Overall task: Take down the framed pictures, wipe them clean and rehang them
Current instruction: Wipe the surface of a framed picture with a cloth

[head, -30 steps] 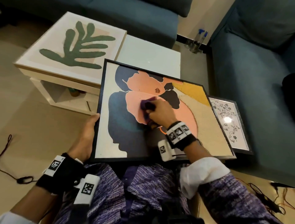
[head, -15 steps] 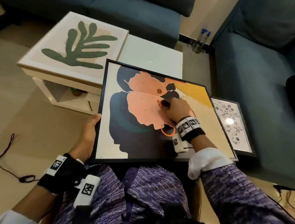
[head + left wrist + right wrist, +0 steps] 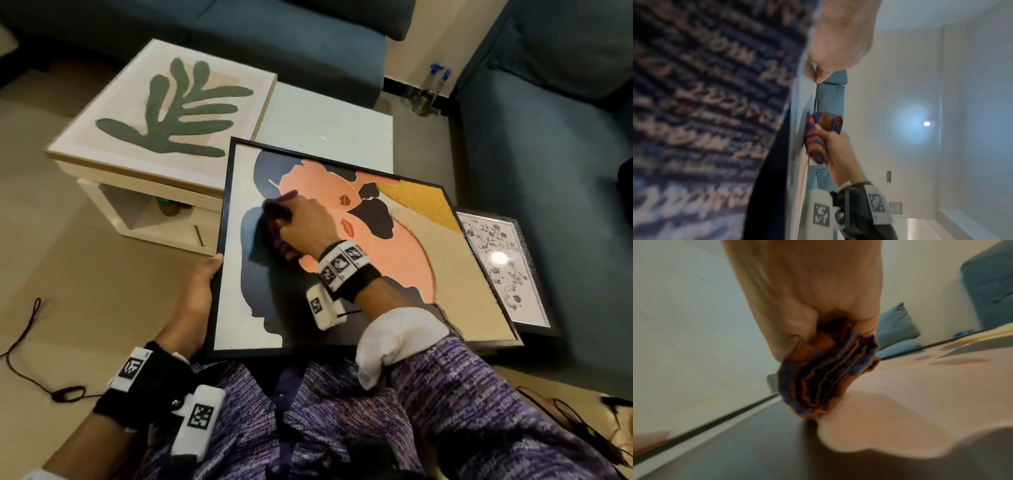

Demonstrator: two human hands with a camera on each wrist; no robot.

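Note:
A black-framed picture (image 3: 445, 260) of dark silhouettes on peach and yellow lies tilted on my lap. My left hand (image 3: 198, 294) grips its left edge, thumb on the front of the frame (image 3: 818, 91). My right hand (image 3: 305, 226) holds a folded purple-and-orange cloth (image 3: 274, 212) and presses it onto the glass near the upper left of the picture. The cloth (image 3: 826, 374) bunches in my fingers against the peach area (image 3: 920, 402). From the left wrist, the cloth (image 3: 822, 133) shows flat against the glass.
A light-framed green leaf picture (image 3: 164, 113) lies on a white low table (image 3: 329, 126) ahead. A small floral framed picture (image 3: 503, 270) rests on the floor at right, against a blue sofa (image 3: 548, 171). Bottles (image 3: 428, 92) stand in the corner. Cables (image 3: 24, 342) lie on the floor.
My right hand swept the cloth from the picture's middle to the right, then back up to the upper left. The left hand kept its grip on the frame's edge.

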